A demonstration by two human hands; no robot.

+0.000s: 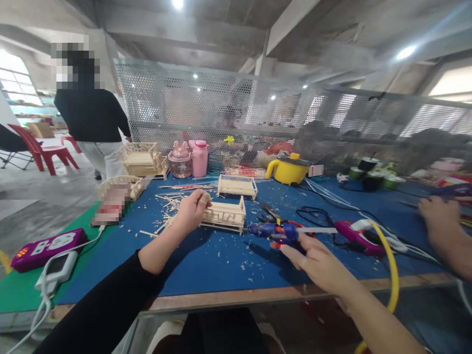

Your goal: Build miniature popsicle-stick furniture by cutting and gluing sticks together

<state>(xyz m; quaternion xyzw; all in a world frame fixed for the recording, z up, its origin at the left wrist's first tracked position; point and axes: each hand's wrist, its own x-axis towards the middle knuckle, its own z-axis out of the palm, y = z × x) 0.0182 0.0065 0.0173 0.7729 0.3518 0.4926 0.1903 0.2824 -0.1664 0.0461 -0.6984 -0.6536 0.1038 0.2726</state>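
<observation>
My left hand (191, 211) is closed on the left end of a small bed-like frame of thin wooden sticks (226, 215), which its fingers partly cover. In my right hand (317, 260) is a blue hot glue gun (273, 231), with a pale glue stick (317, 230) jutting from its back. The gun's nozzle points left and is close to the frame's lower right corner; I cannot tell whether they touch. Behind the held frame stands a similar stick frame (238, 187). Loose wooden sticks (165, 209) are scattered left of my left hand.
Pliers (271, 212) and black cables lie behind the glue gun. A purple power strip (359, 238) is at right, near another person's hand (438, 214). At the back are a yellow pot (291, 169) and pink bottle (199, 160). A phone (111, 204) and purple power bank (47, 250) lie left.
</observation>
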